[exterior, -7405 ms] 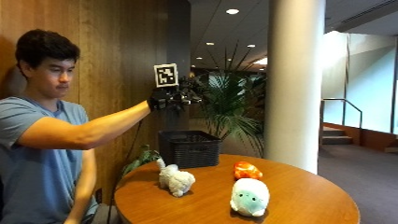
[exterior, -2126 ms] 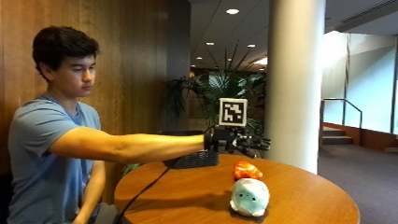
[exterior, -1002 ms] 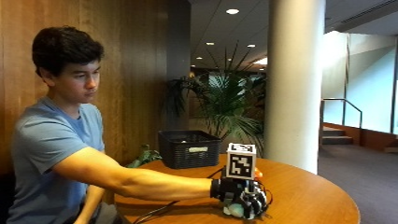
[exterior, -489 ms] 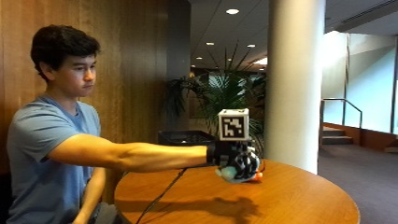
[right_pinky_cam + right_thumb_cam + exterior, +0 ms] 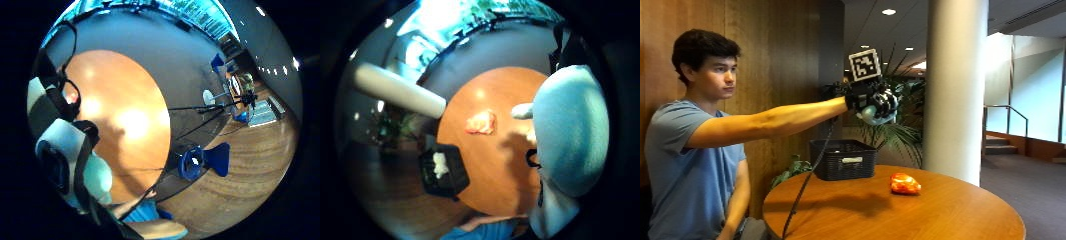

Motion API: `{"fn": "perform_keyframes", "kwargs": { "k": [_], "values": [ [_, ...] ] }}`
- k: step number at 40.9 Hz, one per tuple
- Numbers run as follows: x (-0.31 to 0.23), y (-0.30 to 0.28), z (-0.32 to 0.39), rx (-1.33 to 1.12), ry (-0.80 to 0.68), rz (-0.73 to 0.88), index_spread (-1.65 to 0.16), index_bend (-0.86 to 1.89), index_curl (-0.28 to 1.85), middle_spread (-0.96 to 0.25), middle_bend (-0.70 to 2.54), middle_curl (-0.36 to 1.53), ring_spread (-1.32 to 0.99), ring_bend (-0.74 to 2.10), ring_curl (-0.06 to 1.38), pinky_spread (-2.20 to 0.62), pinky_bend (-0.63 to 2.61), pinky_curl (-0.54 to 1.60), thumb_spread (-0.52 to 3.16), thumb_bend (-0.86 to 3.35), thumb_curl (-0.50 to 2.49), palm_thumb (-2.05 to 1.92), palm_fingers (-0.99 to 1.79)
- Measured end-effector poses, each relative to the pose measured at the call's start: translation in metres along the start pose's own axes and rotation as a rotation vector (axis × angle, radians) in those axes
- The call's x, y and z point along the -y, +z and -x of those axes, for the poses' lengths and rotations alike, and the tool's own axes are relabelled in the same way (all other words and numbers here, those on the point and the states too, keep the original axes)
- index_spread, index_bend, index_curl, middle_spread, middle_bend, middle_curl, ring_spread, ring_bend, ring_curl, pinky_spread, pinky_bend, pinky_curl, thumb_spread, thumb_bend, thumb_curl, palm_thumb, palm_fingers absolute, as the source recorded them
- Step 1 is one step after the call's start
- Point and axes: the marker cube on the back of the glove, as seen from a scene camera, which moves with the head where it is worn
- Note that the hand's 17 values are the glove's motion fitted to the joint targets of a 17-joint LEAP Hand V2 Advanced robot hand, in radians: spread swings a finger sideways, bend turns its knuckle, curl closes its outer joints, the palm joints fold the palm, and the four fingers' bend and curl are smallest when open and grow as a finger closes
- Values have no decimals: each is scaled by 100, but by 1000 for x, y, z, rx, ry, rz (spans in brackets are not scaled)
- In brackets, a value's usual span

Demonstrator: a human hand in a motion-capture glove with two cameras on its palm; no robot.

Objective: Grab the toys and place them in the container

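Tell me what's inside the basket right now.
One whitish toy lies in the black basket, seen from the thumb-side palm view. In the outside view the basket's wall hides everything inside. The basket's far corners are dark, so anything else there can't be seen.

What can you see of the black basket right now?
The black basket is a rectangular, open-topped container with slatted, woven-looking sides, plastic by its look. It stands upright near the far edge of the round wooden table, by the wood-panelled wall. From the thumb side palm view, one white plush toy lies inside it. Nothing else touches it; the gloved right hand holds a pale toy raised high above the table.
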Motion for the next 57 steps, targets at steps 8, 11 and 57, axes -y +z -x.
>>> {"fn": "perform_keyframes", "kwargs": {
  "k": [8, 11, 57],
  "values": [
    [-9, -54, 51, 1, 72, -46, -35, 24, 34, -46, 49, 60, -44, 111, 55, -41, 104, 38, 82, 17, 78, 76, 102],
    [-16, -65, 75, 15, 37, -54, -35, 23, 35, -47, 48, 61, -44, 110, 55, -41, 104, 39, 81, 17, 80, 75, 102],
    [-138, 12, 333, 162, -450, 61, -34, 6, 41, -50, 26, 86, -44, 114, 56, -42, 114, 44, 83, 5, 95, 71, 86]
  ]
}}
